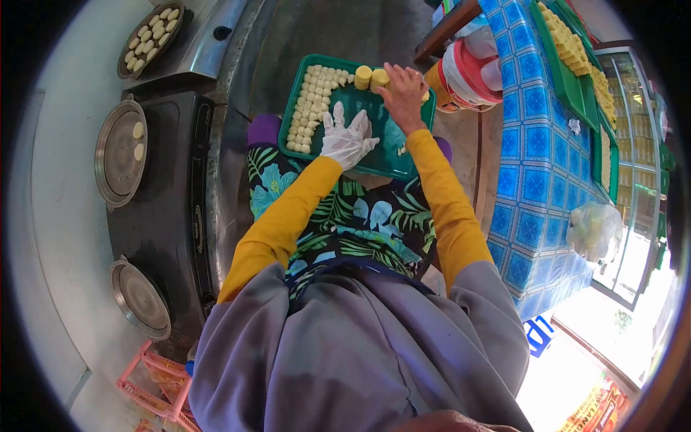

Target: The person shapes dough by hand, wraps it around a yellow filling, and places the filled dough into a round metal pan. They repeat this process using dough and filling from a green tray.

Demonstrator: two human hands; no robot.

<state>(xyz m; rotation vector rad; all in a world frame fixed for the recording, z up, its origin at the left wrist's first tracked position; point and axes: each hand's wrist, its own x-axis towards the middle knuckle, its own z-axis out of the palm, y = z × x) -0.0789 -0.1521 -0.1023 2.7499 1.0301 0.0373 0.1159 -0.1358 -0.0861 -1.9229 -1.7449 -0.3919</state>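
Note:
A green tray (392, 155) rests on my lap. Several small pale round dough pieces (311, 108) lie in rows on its left part, and thicker yellow round pieces (364, 76) stand at its far edge. My left hand (347, 138), in a clear plastic glove, lies flat and spread on the tray next to the pale rows. My bare right hand (403, 93) reaches to the tray's far edge and closes over one of the yellow pieces (379, 77).
To the left a black stove carries round metal pans (120, 153), one with two pale pieces, another lidded (140, 299). A dark pan of pale pieces (151, 37) stands further away. On the right stands a blue tiled table (536, 165) with green trays of yellow pieces (568, 50). A plastic bag (594, 229) hangs there.

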